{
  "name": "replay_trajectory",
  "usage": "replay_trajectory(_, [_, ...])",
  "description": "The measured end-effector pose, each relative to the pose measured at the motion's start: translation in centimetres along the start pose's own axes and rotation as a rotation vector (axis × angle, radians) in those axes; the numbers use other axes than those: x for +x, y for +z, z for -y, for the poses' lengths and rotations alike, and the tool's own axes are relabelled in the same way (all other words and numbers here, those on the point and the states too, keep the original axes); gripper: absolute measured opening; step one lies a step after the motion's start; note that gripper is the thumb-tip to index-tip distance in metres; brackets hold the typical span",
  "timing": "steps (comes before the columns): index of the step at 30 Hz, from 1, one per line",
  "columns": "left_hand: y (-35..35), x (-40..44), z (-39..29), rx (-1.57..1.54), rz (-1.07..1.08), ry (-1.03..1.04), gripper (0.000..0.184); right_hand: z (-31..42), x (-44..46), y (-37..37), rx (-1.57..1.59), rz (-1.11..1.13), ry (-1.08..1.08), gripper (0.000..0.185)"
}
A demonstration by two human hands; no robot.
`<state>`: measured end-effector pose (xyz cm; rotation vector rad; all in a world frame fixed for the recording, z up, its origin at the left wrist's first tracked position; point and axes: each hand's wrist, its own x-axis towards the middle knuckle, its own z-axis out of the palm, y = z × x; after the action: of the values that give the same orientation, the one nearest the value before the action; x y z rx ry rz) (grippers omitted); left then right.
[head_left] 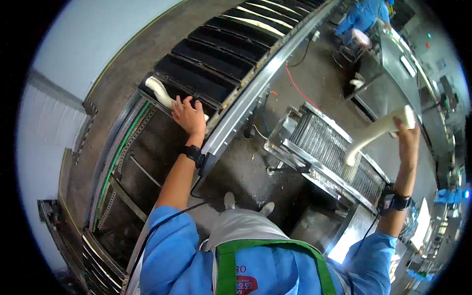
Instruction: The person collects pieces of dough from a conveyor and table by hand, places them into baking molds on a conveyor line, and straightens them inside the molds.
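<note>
the nearest surface is a blue uniform (290, 270), worn with a pale apron (248, 223) edged in green. markings on the uniform: a small red number, apparently "80", above a red badge (242, 285) with white lettering, cut off by the frame edge and not fully readable. one black wristband (193, 154) is fitted on the left wrist; a second, similar unit is fitted on the right.

left hand (188, 115): grip apart, fingers spread and bent over the first dough strip (160, 93). this strip lies lengthwise in the end tray of a row of black trays (201, 78). it is pale cream, smooth and slightly wavy, with a rounded end; the hand covers part of its length. fingertip pressure cannot be determined.

right hand (408, 140): grip clamped on the upper end of the second dough strip (377, 132). the strip is raised above the ribbed conveyor (322, 140). it is cream-coloured, long and thick, broad at the held end, narrower along the middle and rounded at the free end, which slants downward.

further along the tray row, thinner pale strips (253, 23) lie lengthwise in the trays.

at the far side, a person in blue (361, 19) is positioned beside a metal table (398, 73), near a round pink-topped stool (361, 39).
</note>
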<state>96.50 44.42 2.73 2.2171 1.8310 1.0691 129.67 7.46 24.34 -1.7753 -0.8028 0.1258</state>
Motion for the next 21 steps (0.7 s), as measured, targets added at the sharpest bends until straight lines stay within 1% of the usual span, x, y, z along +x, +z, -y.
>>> replay_trajectory(2, [-0.2,0.0,0.0,0.001,-0.018,0.014,0.025,3.5,2.2,1.3,0.158,0.022,-0.038,0.041])
replay_trajectory(3, [-0.2,0.0,0.0,-0.003,-0.025,0.016,0.024,4.8,3.0,2.9,0.162,0.035,-0.053,0.041])
replay_trajectory(5, [-0.6,-0.1,-0.2,-0.013,-0.04,0.018,0.024,7.4,3.9,7.6,0.367,-0.034,0.004,0.039])
replay_trajectory(6, [-0.6,-0.2,-0.2,-0.023,-0.044,0.005,0.025,7.9,4.3,10.6,0.456,0.048,-0.068,0.036])
replay_trajectory(7, [-0.5,-0.2,-0.1,-0.021,-0.058,0.011,0.024,8.2,4.6,13.8,0.477,0.1,-0.083,0.036])
replay_trajectory(8, [-0.5,-0.2,-0.1,-0.021,-0.07,0.021,0.024,9.2,4.0,17.6,0.497,0.117,-0.044,0.032])
replay_trajectory(9, [-0.5,-0.2,-0.1,-0.052,-0.071,0.009,0.023,8.2,5.0,21.3,0.594,0.211,-0.057,0.028])
replay_trajectory(10, [-0.5,-0.2,0.0,-0.05,-0.072,0.004,0.023,6.9,5.1,26.0,0.752,0.243,-0.074,0.025])
replay_trajectory(11, [-0.5,-0.2,0.0,-0.039,-0.085,0.009,0.023,4.8,5.2,30.1,0.708,0.313,-0.064,0.026])
replay_trajectory(12, [-0.4,-0.3,0.0,-0.028,-0.096,0.017,0.023,1.3,6.0,34.2,0.74,0.591,0.115,0.035])
replay_trajectory(14, [-0.8,-0.1,0.4,-0.014,-0.082,0.018,0.023,-1.3,3.4,37.1,0.31,0.696,0.298,0.049])
replay_trajectory(15, [-0.7,0.2,0.5,-0.01,-0.076,0.015,0.022,-3.0,3.0,37.2,0.266,0.687,0.16,0.055])
replay_trajectory(16, [0.3,0.1,1.2,0.007,-0.131,0.006,0.022,-4.6,2.7,36.4,0.209,0.675,0.031,0.061])
replay_trajectory(17, [0.2,-0.1,1.2,0.015,-0.124,0.034,0.021,-5.9,2.2,34.7,0.193,0.698,0.036,0.057])
replay_trajectory(18, [0.1,0.0,1.1,0.018,-0.113,0.071,0.021,-8.0,1.6,32.9,0.122,0.673,-0.09,0.052])
replay_trajectory(20, [-0.2,0.3,1.3,-0.008,-0.048,0.069,0.021,-12.4,0.1,27.6,-0.22,0.632,-0.044,0.048])
replay_trajectory(21, [-0.6,0.4,1.4,0.01,-0.051,0.072,0.021,-15.1,-1.1,24.7,-0.394,0.581,-0.112,0.048])
